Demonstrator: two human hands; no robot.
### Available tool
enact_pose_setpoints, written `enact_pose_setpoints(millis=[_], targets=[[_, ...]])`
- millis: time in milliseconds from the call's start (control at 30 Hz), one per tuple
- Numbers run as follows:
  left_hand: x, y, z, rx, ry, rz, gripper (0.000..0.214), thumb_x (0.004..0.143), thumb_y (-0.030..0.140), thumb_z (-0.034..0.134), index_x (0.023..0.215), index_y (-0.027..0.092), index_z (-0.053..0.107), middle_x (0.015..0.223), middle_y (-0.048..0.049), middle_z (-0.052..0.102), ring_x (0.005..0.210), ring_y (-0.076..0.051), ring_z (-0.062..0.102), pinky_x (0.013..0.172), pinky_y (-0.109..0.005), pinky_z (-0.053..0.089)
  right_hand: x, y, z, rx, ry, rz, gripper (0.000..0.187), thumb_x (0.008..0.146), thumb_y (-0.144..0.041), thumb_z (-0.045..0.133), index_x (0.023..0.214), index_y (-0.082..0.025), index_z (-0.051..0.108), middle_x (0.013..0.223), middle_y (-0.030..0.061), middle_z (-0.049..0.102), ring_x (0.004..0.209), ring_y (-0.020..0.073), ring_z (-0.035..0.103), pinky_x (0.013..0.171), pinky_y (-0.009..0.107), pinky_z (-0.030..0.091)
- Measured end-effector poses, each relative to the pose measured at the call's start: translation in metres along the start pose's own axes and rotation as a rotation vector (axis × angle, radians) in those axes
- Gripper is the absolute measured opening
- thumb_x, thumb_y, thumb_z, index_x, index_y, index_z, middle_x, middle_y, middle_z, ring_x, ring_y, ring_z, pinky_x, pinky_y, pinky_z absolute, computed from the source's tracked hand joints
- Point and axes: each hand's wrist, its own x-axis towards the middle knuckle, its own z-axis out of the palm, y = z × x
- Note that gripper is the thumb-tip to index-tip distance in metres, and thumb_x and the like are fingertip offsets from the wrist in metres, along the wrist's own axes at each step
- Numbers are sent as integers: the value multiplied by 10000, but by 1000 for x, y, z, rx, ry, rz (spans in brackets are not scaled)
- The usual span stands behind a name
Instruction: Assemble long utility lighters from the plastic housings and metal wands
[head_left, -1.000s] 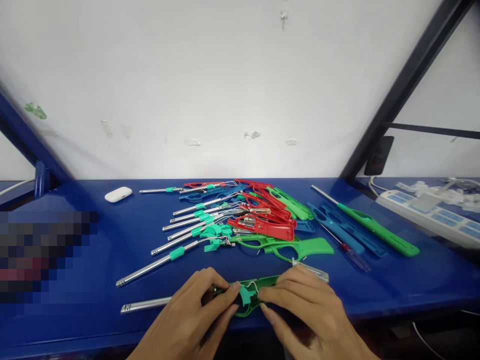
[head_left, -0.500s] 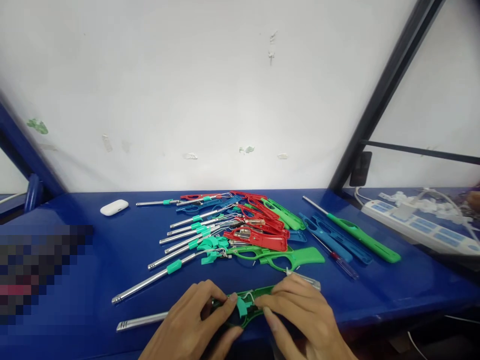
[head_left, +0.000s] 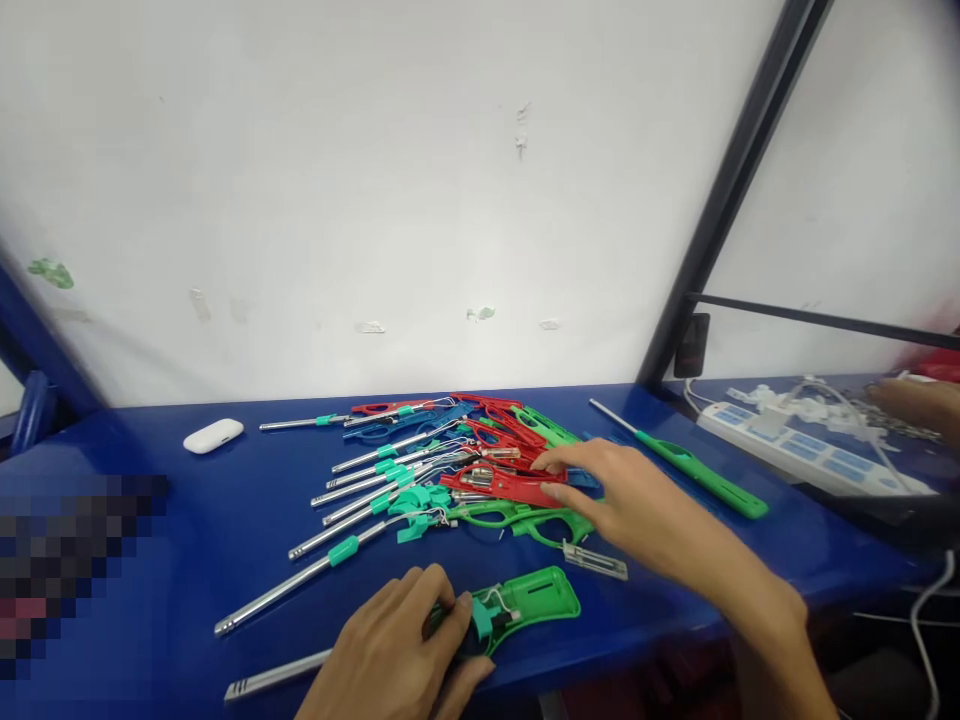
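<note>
My left hand (head_left: 405,640) is closed around an opened green gas lighter (head_left: 544,595). Its metal tube (head_left: 277,675) points left, while white wire and a teal trigger (head_left: 484,620) show in the green shell. My right hand (head_left: 611,490) reaches over the pile, thumb and fingers apart, at a red lighter shell (head_left: 517,488); whether it touches the shell I cannot tell. Just below this hand lies a clear fuel tank (head_left: 595,561). Left of the red shells lie several metal lighter tubes (head_left: 277,595) with teal parts and wires.
An assembled green lighter (head_left: 701,475) lies at the right, near a white power strip (head_left: 810,450). A white case (head_left: 214,436) sits at the back left. Another person's hand (head_left: 911,400) shows at the right edge. The table's front edge runs along the lower right.
My right hand has left the green lighter and moved up and right to the red shells. My left hand stays on the lighter. Another person's hand has come in at the right, and the view has shifted slightly.
</note>
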Motion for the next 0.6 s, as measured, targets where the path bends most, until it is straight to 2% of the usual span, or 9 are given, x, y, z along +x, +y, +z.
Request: enact_pose_setpoints(millis=[167,300,400,500,600], targets=[[6,3,-4,-41,-32,-58,208,922,240,786,1112,262,704,1060,-32,699,895,-226,748,743,-330,653,-8,14,-15,-31,-19,62,193,960,-334,700,1126,-301,793,1134,22,828,1043,290,778,889,401,595],[12,8,-10,-48,-56,-92,224,828,169,855,1002,245,735,1022,-26,716,856,-230,757,684,-319,647,-11,20,-17,-32,-21,78,189,932,-333,715,1100,-312,798,1074,16,838,962,294,795,813,391,603],[14,10,-13,-14,-59,-102,253,795,157,875,994,237,741,997,-24,730,852,-241,759,694,-334,654,-9,23,-17,-18,-26,64,196,922,-334,718,1099,-318,802,1059,19,839,910,284,799,756,367,604],[11,9,-12,28,-39,-116,367,795,189,884,1119,253,725,1052,-26,744,915,-258,765,765,-363,669,-6,22,-15,-1,-36,54,184,910,-314,727,1077,-316,805,1037,13,839,866,269,799,738,351,601],[6,6,-10,77,15,-100,569,789,303,910,1305,263,673,1119,-43,758,990,-295,770,826,-408,677,-4,20,-13,11,-39,46,145,925,-320,718,1042,-313,802,1033,10,835,889,267,793,770,358,601]])
